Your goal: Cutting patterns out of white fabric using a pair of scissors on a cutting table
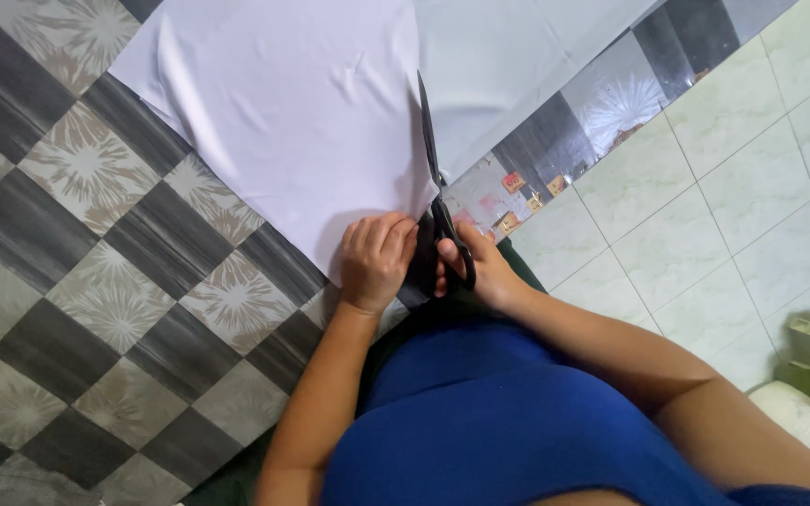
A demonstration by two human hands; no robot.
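Mid-cut: the right hand [480, 267] grips black scissors [435, 178], blades nearly shut in the white fabric [302, 112], the left hand [377, 258] pinching its edge, which needs keeping taut

The white cloth [283, 112] looks smooth and matt. The scissors [438, 192] are black, with dull metal blades. The floor tiles [96, 281] shine glossily.
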